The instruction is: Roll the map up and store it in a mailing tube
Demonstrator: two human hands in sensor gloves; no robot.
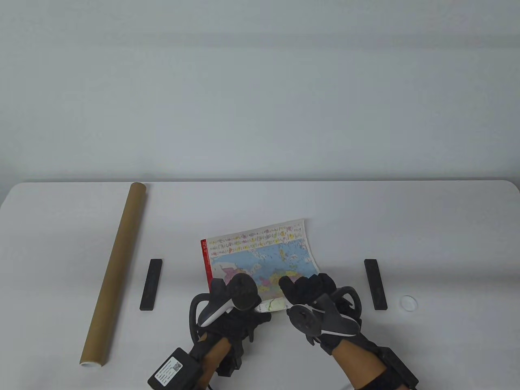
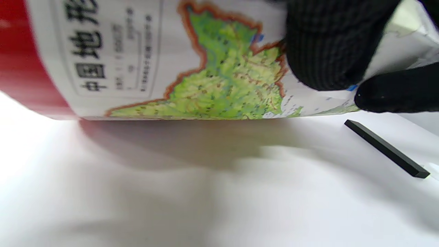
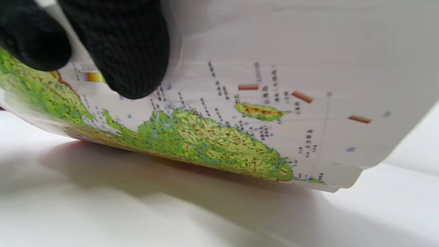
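Table view: map (image 1: pixel 260 252) barely rolled, its near edge gripped by left hand (image 1: pixel 231 300) and right hand (image 1: pixel 310 294); mailing tube (image 1: pixel 115 272) not yet loaded.

Both gloved hands sit side by side at the near edge of the bench, forearms coming in from below, a tracker strapped on the back of each. The left hand (image 1: pixel 233 302) curls its fingers (image 2: pixel 329 48) over the map's (image 1: pixel 260 256) rolled near edge. The right hand (image 1: pixel 315 298) does likewise, fingertips (image 3: pixel 127 48) pressing the paper.
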